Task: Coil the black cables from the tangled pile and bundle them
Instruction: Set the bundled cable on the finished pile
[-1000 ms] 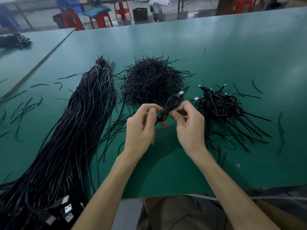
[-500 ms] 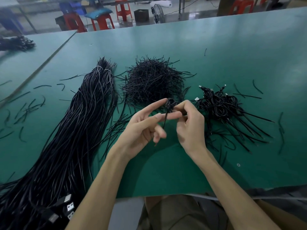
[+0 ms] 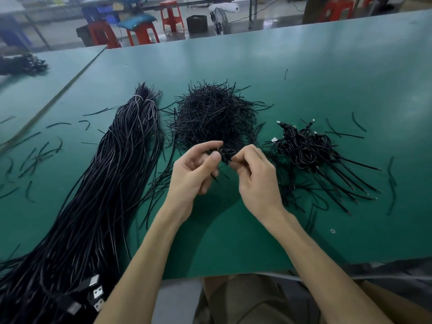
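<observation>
Head view shows both hands meeting over the near middle of the table (image 3: 304, 78), seemingly lifted off it so the small coil (image 3: 225, 153) can turn freely. The left hand (image 3: 194, 174) pinches the coil between thumb and curled forefinger. The right hand (image 3: 254, 181) pinches its other side with bent fingertips, probably to twist on one of the ties (image 3: 212, 118) heaped just beyond, within reach. Uncoiled cables (image 3: 112, 174) stretch along the left and finished bundles (image 3: 304, 146) gather at the right, so work likely passes left to right.
</observation>
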A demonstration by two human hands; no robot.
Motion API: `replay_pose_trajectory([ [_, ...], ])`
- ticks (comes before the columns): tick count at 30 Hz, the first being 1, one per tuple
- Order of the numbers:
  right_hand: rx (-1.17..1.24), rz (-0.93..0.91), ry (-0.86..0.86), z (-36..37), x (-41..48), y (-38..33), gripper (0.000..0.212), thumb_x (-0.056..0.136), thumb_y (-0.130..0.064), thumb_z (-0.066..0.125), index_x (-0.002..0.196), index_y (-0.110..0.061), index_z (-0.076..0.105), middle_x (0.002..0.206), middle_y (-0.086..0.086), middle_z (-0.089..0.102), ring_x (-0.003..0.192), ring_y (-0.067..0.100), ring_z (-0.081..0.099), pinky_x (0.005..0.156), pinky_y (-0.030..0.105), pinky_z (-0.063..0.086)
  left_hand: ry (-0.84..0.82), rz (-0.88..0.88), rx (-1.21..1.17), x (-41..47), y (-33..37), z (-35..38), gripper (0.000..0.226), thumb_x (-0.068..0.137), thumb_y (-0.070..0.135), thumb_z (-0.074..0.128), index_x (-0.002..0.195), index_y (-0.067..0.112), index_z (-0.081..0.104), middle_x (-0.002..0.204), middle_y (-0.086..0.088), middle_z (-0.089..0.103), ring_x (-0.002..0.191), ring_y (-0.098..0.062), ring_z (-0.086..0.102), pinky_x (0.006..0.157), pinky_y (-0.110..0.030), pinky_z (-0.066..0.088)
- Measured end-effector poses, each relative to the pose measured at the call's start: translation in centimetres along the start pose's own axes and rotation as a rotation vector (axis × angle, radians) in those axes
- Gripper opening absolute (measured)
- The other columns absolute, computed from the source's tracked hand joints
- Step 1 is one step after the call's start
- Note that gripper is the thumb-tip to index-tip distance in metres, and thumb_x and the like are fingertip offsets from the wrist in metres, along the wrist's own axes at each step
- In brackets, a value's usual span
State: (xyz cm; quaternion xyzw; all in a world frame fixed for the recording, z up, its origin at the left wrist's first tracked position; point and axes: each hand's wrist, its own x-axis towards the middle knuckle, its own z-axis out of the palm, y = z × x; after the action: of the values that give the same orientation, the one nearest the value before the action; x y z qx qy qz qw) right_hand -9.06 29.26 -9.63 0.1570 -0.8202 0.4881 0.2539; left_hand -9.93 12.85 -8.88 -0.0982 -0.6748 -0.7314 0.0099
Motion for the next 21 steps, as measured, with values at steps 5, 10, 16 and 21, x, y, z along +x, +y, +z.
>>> replay_pose_trajectory([
  [5,-0.005,-0.008,-0.042,0.0,0.0,-0.2,0.030,0.084,0.016,0.050,0.082,-0.014,0.050,0.081,-0.017,0.046,0.083,0.012,0.052,0.073,0.026,0.048,0.030,0.120,0.297,-0.1,0.1,0.4,0.037,0.090,0.047,0.069,0.120,0.027,0.075,0.103,-0.009,0.053,0.077,-0.020,0.050,0.062,-0.028,0.044],
  [10,-0.095,-0.013,-0.094,0.0,0.0,-0.3,0.038,0.084,0.018,0.052,0.083,-0.019,0.044,0.083,-0.012,0.046,0.083,0.014,0.047,0.073,0.032,0.047,0.071,0.127,0.322,-0.3,0.1,1.1,0.028,0.094,0.047,0.068,0.092,0.020,0.074,0.084,0.006,0.070,0.052,-0.013,0.059,0.046,-0.020,0.042],
  [16,-0.274,-0.171,-0.102,0.3,-0.6,-1.2,0.024,0.088,0.013,0.059,0.082,-0.009,0.052,0.083,0.000,0.051,0.082,0.018,0.046,0.073,0.035,0.048,0.266,0.152,0.460,-0.3,-0.3,1.5,0.055,0.098,0.041,0.066,0.061,0.002,0.055,0.049,0.000,0.043,0.047,-0.008,0.035,0.047,-0.022,0.028],
  [21,-0.454,-0.299,-0.065,0.7,-0.6,-1.1,0.025,0.081,0.019,0.061,0.083,-0.005,0.057,0.081,0.008,0.054,0.077,0.027,0.050,0.073,0.041,0.050,0.271,-0.042,0.325,0.4,-0.4,1.0,0.034,0.094,0.044,0.071,0.084,0.011,0.073,0.054,0.004,0.053,0.052,-0.014,0.043,0.050,-0.031,0.037],
])
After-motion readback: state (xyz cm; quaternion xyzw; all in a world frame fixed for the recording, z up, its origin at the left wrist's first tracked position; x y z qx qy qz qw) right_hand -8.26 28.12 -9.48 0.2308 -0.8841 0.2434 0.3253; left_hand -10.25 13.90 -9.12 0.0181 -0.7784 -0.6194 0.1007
